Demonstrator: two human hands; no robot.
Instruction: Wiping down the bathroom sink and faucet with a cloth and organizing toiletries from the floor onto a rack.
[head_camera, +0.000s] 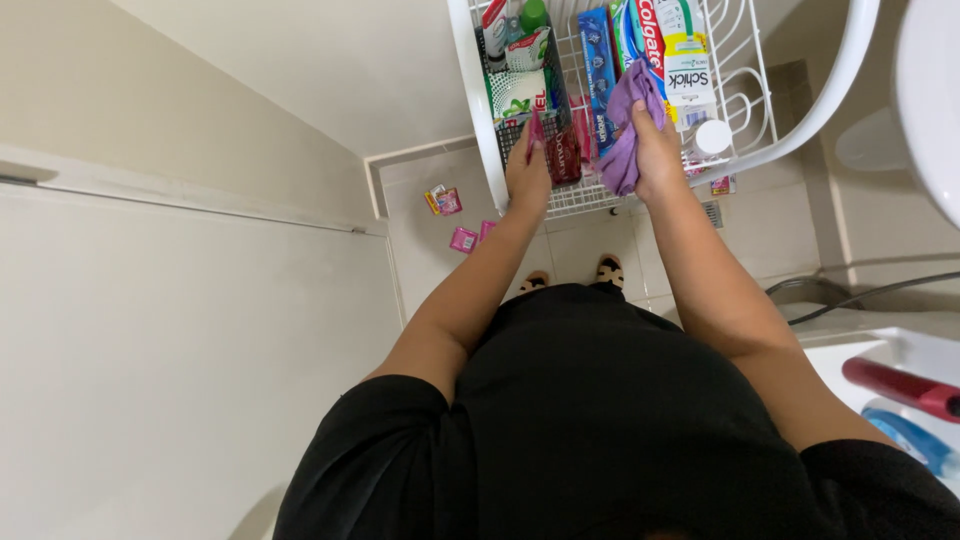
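Your right hand (657, 150) is closed around a purple cloth (628, 125), which hangs at its 9 o'clock against the white wire rack (470, 90). Your left hand (527, 172), at the cloth's 9 o'clock, pinches a dark red packet (563, 155) whose long axis runs 12 to 6. Pink sachets (463, 238) lie on the tiled floor (420, 260) below; the room is tight, with a white wall on your left.

A soft matt purple cloth (628, 125) lies against the white coated-wire rack (480, 120); beside it a glossy dark red packet (565, 155); glossy cardboard toothpaste boxes (650, 45) stand far right.
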